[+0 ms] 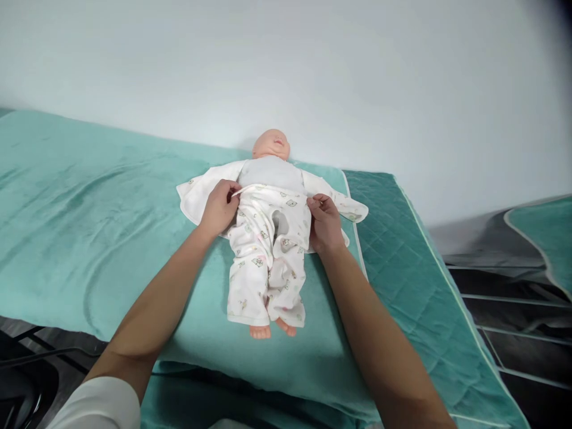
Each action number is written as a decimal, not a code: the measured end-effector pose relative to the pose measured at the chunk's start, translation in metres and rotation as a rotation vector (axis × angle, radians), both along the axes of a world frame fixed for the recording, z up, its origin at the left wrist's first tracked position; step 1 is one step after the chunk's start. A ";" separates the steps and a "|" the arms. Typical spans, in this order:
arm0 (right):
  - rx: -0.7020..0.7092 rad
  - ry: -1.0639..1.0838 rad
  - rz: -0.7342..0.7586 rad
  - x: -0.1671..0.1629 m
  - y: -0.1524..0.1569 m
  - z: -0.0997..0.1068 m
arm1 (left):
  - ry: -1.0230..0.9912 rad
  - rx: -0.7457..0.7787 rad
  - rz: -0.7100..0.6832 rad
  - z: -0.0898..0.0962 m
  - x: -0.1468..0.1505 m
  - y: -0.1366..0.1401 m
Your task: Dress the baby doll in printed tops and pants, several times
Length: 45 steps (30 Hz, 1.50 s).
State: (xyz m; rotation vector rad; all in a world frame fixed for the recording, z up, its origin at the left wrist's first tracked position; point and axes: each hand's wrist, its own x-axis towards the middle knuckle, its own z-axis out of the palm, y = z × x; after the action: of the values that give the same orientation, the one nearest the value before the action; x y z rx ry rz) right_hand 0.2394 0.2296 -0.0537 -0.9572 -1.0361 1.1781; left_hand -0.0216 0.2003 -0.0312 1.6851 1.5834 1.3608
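A baby doll (pixel 271 145) lies face up with its head toward the wall. It wears patterned white baby pants (pixel 254 262), and its bare feet poke out of the leg ends. My left hand (pixel 221 205) pinches the waistband at one side of the doll's waist. At the opposite side, my right hand (pixel 324 219) grips the other end of the waistband. The band sits across the doll's grey belly. A white jacket (pixel 208 185) lies spread open under the doll, its sleeves reaching out to both sides. There is an opening at the crotch of the pants.
A teal blanket (pixel 111 238) with soft folds covers the bed, over a quilted green pad (pixel 415 286) at the right. Behind stands a pale wall (pixel 286 71). A metal bed frame (pixel 513 298) shows at the far right, and a dark object (pixel 27 375) sits at lower left.
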 end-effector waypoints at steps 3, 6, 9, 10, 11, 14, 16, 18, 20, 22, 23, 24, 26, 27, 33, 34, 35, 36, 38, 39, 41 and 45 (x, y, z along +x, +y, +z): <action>0.102 -0.242 -0.028 0.004 0.000 0.000 | -0.104 -0.132 0.026 -0.002 0.000 0.002; 0.108 -0.428 0.108 0.014 -0.004 0.007 | -0.318 -0.329 -0.021 -0.002 -0.001 0.003; 0.026 -0.520 0.229 0.022 -0.007 0.012 | -0.418 -0.448 -0.157 0.000 -0.004 0.003; 0.015 -0.545 0.238 0.023 -0.007 0.012 | -0.398 -0.456 -0.194 0.001 -0.006 0.002; 0.011 -0.559 0.236 0.022 -0.007 0.011 | -0.357 -0.453 -0.217 0.002 -0.007 0.002; 0.012 -0.503 0.264 0.020 -0.008 0.009 | -0.223 -0.432 -0.237 0.006 -0.010 0.000; 0.002 -0.409 0.338 0.020 -0.009 0.011 | -0.214 -0.440 -0.248 0.008 -0.011 -0.002; -0.029 -0.319 0.408 0.023 -0.010 0.014 | -0.261 -0.460 -0.271 0.010 -0.011 -0.004; -0.067 -0.246 0.416 0.025 -0.012 0.017 | -0.303 -0.472 -0.288 0.011 -0.011 -0.005; -0.088 -0.192 0.400 0.026 -0.012 0.017 | -0.336 -0.488 -0.311 0.012 -0.011 -0.006; -0.092 -0.177 0.397 0.026 -0.012 0.017 | -0.355 -0.499 -0.326 0.012 -0.010 -0.006; -0.098 -0.175 0.400 0.025 -0.012 0.016 | -0.377 -0.510 -0.344 0.013 -0.010 -0.007; -0.116 -0.200 0.414 0.023 -0.010 0.014 | -0.427 -0.529 -0.379 0.015 -0.008 -0.008; -0.123 -0.220 0.412 0.022 -0.010 0.012 | -0.451 -0.535 -0.391 0.015 -0.007 -0.008; -0.055 -0.360 0.252 0.015 -0.008 0.005 | -0.526 -0.531 -0.378 0.010 -0.005 -0.006; -0.036 -0.372 0.239 0.014 -0.007 0.004 | -0.530 -0.522 -0.372 0.009 -0.005 -0.006; -0.022 -0.369 0.243 0.014 -0.007 0.004 | -0.532 -0.511 -0.370 0.008 -0.005 -0.005; -0.014 -0.353 0.262 0.015 -0.006 0.004 | -0.529 -0.499 -0.372 0.007 -0.005 -0.005; -0.028 -0.304 0.335 0.017 -0.006 0.005 | -0.506 -0.479 -0.373 0.007 -0.005 -0.006; -0.048 -0.280 0.372 0.018 -0.006 0.006 | -0.490 -0.475 -0.370 0.008 -0.004 -0.006; -0.091 -0.239 0.406 0.020 -0.007 0.007 | -0.461 -0.471 -0.359 0.011 -0.003 -0.007; -0.132 -0.235 0.372 0.017 -0.008 0.006 | -0.409 -0.470 -0.339 0.016 -0.001 -0.009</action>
State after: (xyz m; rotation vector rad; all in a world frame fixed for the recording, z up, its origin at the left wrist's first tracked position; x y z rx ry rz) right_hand 0.2564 0.2213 -0.0480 -1.0528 -1.3810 1.4781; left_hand -0.0227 0.1915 -0.0155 1.2255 1.1961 0.9829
